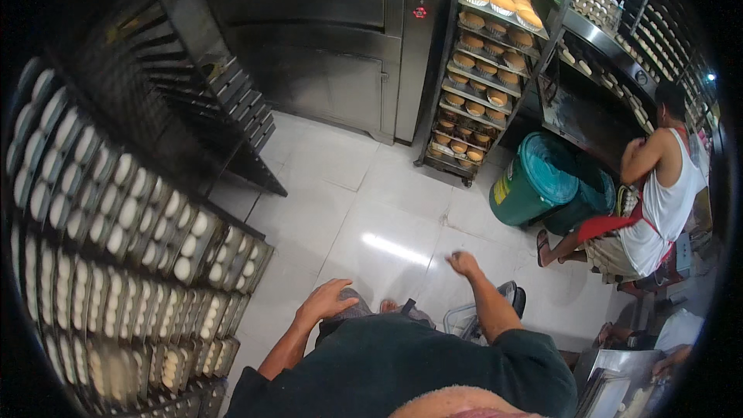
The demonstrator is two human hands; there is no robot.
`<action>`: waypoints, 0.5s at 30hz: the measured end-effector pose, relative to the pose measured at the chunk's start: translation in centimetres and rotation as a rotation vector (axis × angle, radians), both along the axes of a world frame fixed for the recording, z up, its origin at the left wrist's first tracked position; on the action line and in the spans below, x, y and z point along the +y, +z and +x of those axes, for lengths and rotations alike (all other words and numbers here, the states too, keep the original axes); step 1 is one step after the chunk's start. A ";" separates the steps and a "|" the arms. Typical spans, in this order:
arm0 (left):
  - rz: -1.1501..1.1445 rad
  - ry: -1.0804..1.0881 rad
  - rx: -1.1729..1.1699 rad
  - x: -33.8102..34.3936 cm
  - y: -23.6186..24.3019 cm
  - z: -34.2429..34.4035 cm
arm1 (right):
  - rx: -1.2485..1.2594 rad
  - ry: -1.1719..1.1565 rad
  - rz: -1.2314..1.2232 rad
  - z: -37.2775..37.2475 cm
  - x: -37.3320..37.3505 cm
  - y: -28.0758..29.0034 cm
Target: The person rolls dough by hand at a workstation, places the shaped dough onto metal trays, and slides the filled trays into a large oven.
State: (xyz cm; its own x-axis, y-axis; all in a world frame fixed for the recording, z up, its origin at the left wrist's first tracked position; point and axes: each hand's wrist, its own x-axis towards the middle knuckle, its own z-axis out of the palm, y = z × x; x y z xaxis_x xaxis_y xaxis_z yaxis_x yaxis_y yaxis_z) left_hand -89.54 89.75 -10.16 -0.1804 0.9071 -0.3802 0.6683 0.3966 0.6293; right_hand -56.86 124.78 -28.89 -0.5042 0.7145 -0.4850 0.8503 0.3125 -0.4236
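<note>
My left hand rests on my grey-clad thigh, fingers open and slightly bent. My right hand is held out over the tiled floor, fingers loosely curled with nothing visible in them. Below it is part of a metal-framed seat or stool with a black part, partly hidden by my arm. My dark shirt fills the lower edge.
Racks of dough trays line the left, beside dark rack shelves. A steel oven and rack of baked cakes stand ahead. A seated co-worker is right, by green bins. Another person is lower right.
</note>
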 end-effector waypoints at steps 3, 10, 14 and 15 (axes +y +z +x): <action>-0.064 0.063 -0.091 5.9 0.8 -4.8 | 0.293 -0.154 0.125 -9.1 8.4 6.7; 0.214 -0.076 -0.056 23.4 -2.6 -21.2 | 0.194 -0.088 0.019 -21.1 14.7 4.2; 0.371 -0.152 -0.070 37.1 1.7 -30.3 | -0.046 -0.068 -0.120 -15.6 12.7 -6.6; 0.370 -0.086 -0.106 39.1 2.6 -33.2 | -0.086 -0.098 -0.320 -16.9 11.5 -6.1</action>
